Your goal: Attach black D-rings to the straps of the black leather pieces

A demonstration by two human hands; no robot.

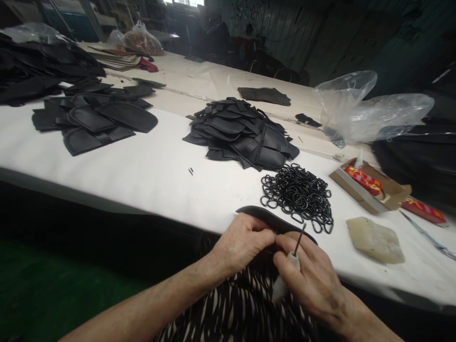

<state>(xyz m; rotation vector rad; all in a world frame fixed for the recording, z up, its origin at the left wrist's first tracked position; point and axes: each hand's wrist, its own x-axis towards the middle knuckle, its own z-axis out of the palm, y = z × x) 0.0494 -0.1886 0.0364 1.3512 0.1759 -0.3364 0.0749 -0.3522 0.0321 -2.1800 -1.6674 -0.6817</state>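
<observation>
1. The left hand [245,240] is pinching the near edge of a curved black flap [267,216], its thumb and fingers closing narrowly on it.
2. The right hand [315,275] is gripping a tool [293,259] with a pale handle and a thin dark shaft; the shaft is pointing up and away from the person.
3. The right fingertips are meeting the left ones at the flap's near side; the fingers are hiding that spot, so I cannot tell what else they are pinching.
4. The flap is lying along the front edge of the white table [160,178], just above the person's patterned clothing [228,306].
5. A heap of black rings [299,194] is sitting just beyond the flap, and a pile of black pieces [238,133] is rising behind it, near the rings.
6. More black pieces are lying in a smaller stack [103,118] farther left.
7. On the right, a yellowish block [375,240] is resting near a cardboard box [351,191], which is holding red packets [365,181].
8. A clear plastic bag [392,111] is lying beyond the box.
</observation>
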